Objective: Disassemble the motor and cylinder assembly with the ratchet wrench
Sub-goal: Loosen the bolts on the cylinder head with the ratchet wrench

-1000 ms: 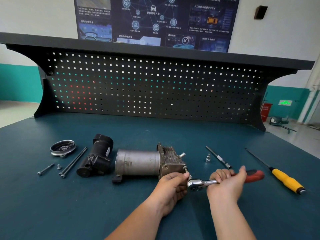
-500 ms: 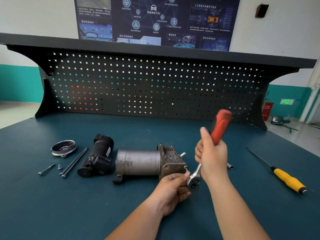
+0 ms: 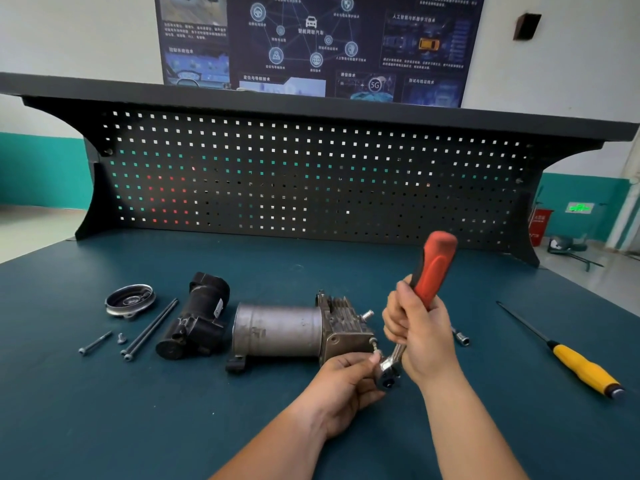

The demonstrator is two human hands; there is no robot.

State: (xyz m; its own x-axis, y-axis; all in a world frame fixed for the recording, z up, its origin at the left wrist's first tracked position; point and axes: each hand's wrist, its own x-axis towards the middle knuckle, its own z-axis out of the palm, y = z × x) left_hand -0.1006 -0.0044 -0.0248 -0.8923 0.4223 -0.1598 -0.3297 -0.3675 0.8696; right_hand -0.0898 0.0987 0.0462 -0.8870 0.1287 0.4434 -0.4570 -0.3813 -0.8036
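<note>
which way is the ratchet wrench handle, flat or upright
Nearly upright: the right hand grips the ratchet wrench, red handle pointing up, head low by the left hand.

We read "5G" in a circle on the dark poster (image 3: 313, 46) above the pegboard (image 3: 311, 181). Among its small Chinese headings we make out "定位与导航技术" and "通信技术", just above the pegboard. Right of the pegboard, a lit green sign (image 3: 579, 207) and a red bin's (image 3: 540, 225) markings are too blurred to read.
</note>
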